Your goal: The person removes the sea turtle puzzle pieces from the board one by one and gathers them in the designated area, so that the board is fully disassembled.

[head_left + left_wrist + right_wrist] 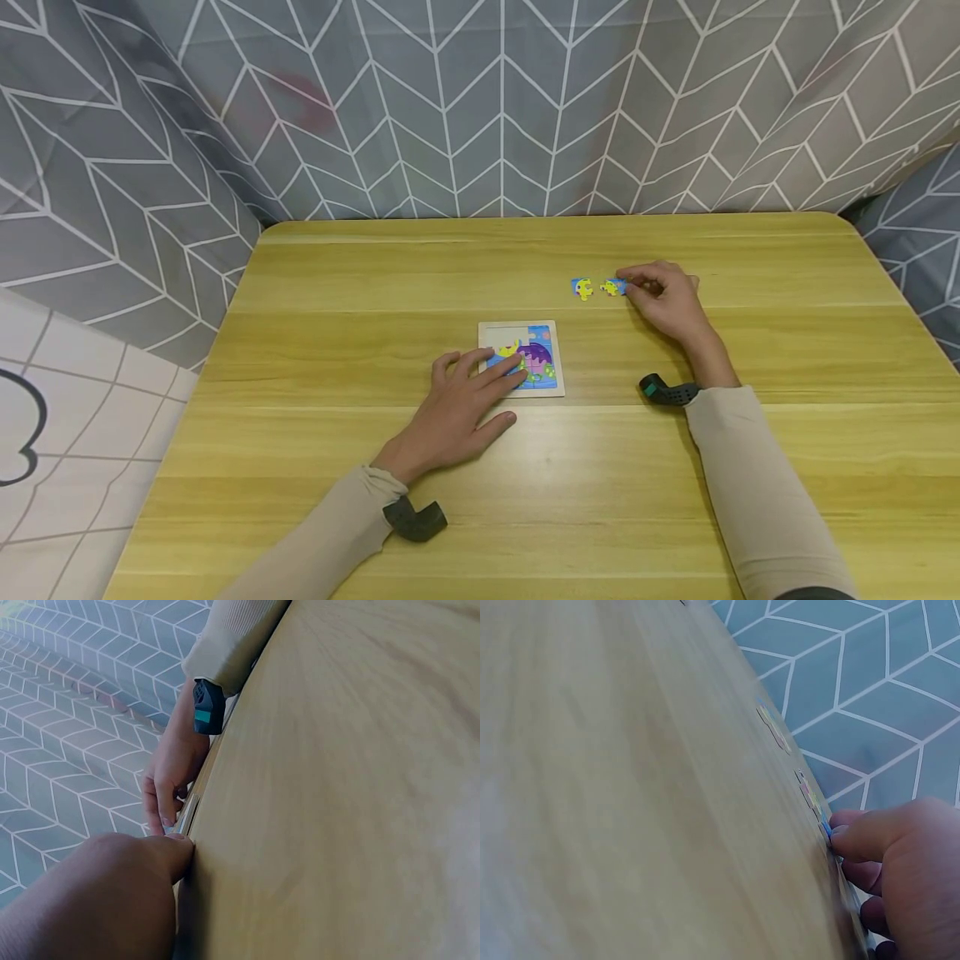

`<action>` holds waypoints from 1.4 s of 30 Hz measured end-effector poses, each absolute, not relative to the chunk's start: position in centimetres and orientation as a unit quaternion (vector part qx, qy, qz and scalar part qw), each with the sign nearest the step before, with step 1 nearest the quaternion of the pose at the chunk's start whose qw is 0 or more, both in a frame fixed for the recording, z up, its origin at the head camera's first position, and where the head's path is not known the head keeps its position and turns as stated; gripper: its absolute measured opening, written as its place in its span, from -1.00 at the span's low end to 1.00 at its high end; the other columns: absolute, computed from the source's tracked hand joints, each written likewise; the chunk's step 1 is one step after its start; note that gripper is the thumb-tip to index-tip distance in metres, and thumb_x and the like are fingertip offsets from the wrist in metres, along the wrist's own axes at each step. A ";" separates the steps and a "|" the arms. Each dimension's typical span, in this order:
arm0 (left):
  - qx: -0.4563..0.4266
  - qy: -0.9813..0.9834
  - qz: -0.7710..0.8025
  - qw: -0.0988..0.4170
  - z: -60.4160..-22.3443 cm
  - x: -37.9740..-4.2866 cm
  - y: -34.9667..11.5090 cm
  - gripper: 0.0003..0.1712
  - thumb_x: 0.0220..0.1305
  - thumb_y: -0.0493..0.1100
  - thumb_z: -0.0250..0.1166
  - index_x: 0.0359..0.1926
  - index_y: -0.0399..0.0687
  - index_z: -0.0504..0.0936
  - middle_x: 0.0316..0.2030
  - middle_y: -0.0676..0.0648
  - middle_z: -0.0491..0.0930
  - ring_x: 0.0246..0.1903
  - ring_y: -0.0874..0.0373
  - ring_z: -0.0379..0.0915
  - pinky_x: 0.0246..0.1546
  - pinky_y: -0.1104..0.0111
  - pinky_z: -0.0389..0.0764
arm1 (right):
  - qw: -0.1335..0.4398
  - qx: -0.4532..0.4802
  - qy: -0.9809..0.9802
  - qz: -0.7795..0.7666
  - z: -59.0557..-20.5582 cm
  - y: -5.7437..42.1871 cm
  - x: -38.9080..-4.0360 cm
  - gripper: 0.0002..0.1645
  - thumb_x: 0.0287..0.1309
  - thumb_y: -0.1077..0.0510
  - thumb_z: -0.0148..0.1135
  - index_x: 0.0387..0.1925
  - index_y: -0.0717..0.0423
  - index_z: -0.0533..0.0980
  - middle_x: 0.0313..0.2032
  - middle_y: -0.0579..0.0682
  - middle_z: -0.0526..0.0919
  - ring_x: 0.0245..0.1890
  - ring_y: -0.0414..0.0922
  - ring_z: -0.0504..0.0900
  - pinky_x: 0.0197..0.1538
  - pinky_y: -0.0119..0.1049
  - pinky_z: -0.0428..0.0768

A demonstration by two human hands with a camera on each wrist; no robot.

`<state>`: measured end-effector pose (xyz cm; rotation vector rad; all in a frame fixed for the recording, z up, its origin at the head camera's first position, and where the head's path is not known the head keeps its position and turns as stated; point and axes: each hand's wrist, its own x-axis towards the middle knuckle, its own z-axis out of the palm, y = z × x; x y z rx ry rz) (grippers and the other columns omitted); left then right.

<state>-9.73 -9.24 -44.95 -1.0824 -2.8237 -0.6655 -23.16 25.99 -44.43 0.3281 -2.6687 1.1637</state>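
Note:
A small jigsaw puzzle in a pale wooden frame (517, 323) lies near the middle of the table. Its purple, yellow and blue picture is partly filled; the upper left shows bare backing. My left hand (457, 408) rests across the frame's left side with fingers spread, covering part of the picture. Farther back on the right, my right hand (666, 302) pinches the right edge of a blue and yellow puzzle piece (611, 287) between thumb and index finger. That piece (811, 796) is low against the tabletop in the right wrist view. Left of it lies another puzzle piece (582, 288), untouched.
The wooden table (360, 292) has its far edge close behind the loose pieces. A grey curtain with white lines (480, 108) hangs behind it. Dark wrist devices (416, 521) sit at both sleeve cuffs. White tiled fabric (75, 450) is at the left.

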 end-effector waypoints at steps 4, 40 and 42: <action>-0.349 -0.912 -0.216 0.021 -44.9 -9.7 -9.3 -0.40 0.51 0.15 0.08 0.49 0.21 0.37 0.54 0.12 0.25 0.51 -0.04 0.09 0.38 -0.15 -0.02 | 0.108 0.118 -0.907 0.389 -44.4 26.0 -23.2 -0.76 0.27 0.31 0.26 -0.09 0.16 0.75 -0.26 0.18 0.71 -0.31 -0.24 0.38 -0.09 -0.20 -0.04; -0.347 -0.915 -0.205 0.029 -45.2 -9.8 -9.3 -0.39 0.50 0.17 0.07 0.49 0.24 0.37 0.54 0.14 0.25 0.51 0.00 0.09 0.38 -0.14 0.00 | 0.162 0.080 -0.876 0.448 -44.4 25.7 -22.9 -0.79 0.21 0.29 0.34 -0.12 0.29 0.70 -0.40 -0.23 0.48 -0.30 -0.25 0.37 0.03 -0.28 0.17; -0.346 -0.915 -0.205 0.027 -45.2 -9.8 -9.3 -0.40 0.51 0.17 0.06 0.49 0.24 0.37 0.54 0.15 0.24 0.51 0.00 0.09 0.38 -0.14 0.00 | 0.167 0.088 -0.871 0.454 -44.2 25.5 -22.9 -0.80 0.17 0.31 0.36 -0.16 0.30 0.71 -0.41 -0.20 0.48 -0.29 -0.22 0.35 0.09 -0.17 0.08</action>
